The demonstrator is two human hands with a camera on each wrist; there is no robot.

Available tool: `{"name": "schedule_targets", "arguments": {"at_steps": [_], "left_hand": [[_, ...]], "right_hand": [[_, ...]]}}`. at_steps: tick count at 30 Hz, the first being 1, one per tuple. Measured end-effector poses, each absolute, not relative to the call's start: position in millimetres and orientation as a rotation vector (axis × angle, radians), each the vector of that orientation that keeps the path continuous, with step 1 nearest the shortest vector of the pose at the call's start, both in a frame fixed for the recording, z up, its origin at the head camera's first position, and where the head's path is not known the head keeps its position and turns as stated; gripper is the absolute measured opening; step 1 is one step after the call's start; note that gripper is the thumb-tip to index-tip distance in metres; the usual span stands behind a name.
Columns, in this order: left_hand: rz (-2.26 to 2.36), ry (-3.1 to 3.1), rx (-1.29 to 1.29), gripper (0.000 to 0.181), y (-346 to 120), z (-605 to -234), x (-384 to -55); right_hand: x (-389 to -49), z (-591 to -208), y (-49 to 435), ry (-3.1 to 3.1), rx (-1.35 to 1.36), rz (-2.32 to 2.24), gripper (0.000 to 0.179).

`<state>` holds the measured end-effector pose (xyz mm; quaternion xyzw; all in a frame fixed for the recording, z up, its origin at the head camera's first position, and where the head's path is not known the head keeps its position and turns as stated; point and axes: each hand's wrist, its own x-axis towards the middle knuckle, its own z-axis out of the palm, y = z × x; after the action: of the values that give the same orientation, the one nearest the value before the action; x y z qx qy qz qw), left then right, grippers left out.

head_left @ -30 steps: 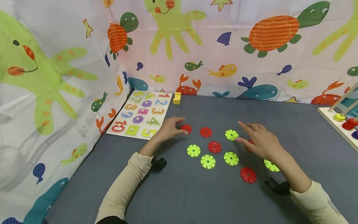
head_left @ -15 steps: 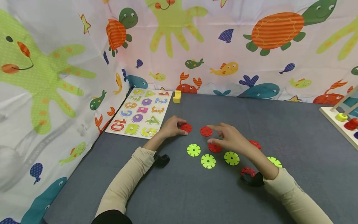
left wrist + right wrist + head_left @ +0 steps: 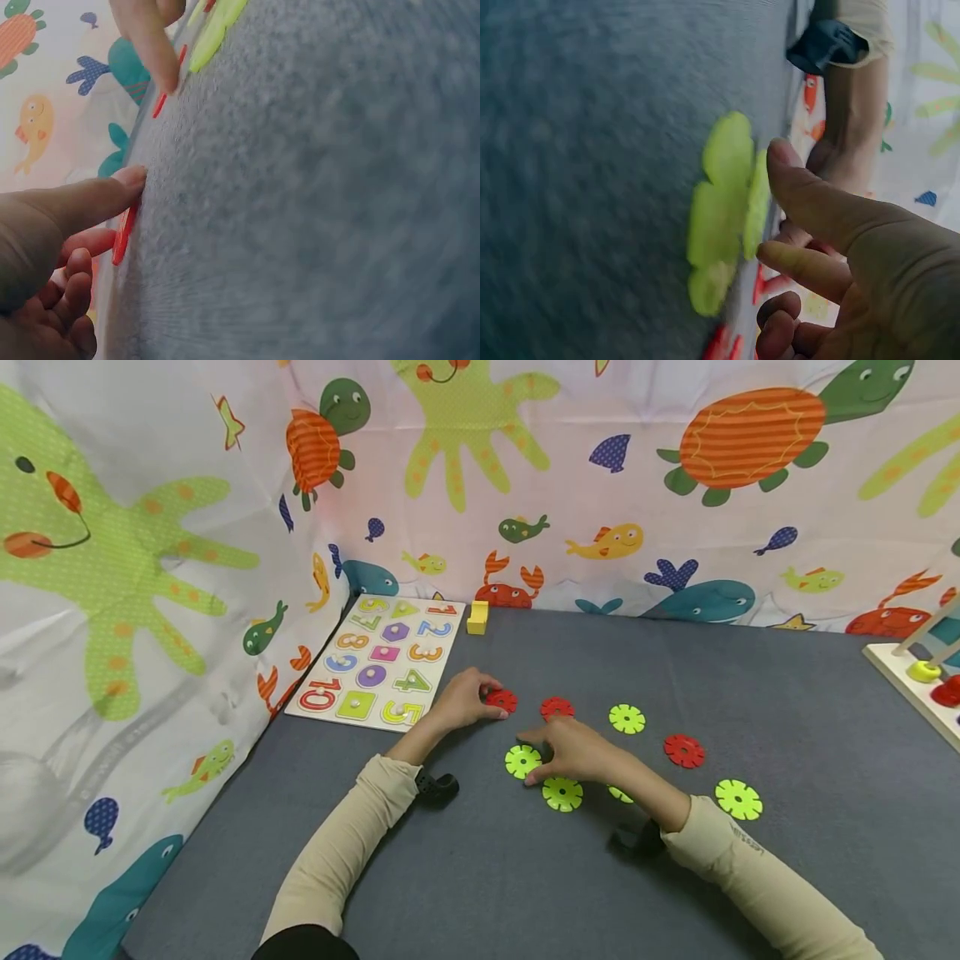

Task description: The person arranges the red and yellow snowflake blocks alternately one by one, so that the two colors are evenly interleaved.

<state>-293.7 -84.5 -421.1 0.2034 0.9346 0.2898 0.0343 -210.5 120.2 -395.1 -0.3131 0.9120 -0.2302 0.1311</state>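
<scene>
My left hand [image 3: 459,700] pinches a red notched plastic disc [image 3: 504,699] lying flat on the table, thumb and forefinger at its edges; the left wrist view shows the fingertips on this disc [image 3: 124,234]. My right hand [image 3: 581,750] hovers with thumb and forefinger spread about a yellow-green notched disc [image 3: 520,761]. In the right wrist view that disc [image 3: 757,206] lies between the two fingertips, and I cannot tell whether they touch it. Another red disc [image 3: 557,707] is just beyond the right hand, partly covered. Another yellow-green disc [image 3: 562,794] lies below the thumb.
To the right lie a yellow-green disc [image 3: 627,718], a red disc [image 3: 684,751] and another yellow-green disc [image 3: 738,799]. A number puzzle board [image 3: 360,706] and a yellow block [image 3: 477,618] stand at back left. A wooden peg stand [image 3: 900,672] is at far right.
My right hand has swept left from the right-hand discs, over the red ones, to the left yellow-green disc. My left hand has stayed at its red disc, its fingers closing in on it.
</scene>
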Motion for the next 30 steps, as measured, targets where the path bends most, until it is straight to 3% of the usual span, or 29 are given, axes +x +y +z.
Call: {"name": "schedule_targets", "arguments": {"at_steps": [5, 18, 30], "left_hand": [[0.913, 2.894, 0.645, 0.045, -85, -417, -302], [1.052, 2.893, 0.386, 0.045, -95, -413, -342], [1.011, 2.875, 0.266, 0.047, -89, -415, -352]], "right_hand": [[-209, -397, 116, 2.705, -0.874, -0.614, 0.067], [-205, -396, 116, 2.712, -0.821, -0.685, 0.052], [-206, -397, 115, 2.709, -0.764, -0.729, 0.047]]}}
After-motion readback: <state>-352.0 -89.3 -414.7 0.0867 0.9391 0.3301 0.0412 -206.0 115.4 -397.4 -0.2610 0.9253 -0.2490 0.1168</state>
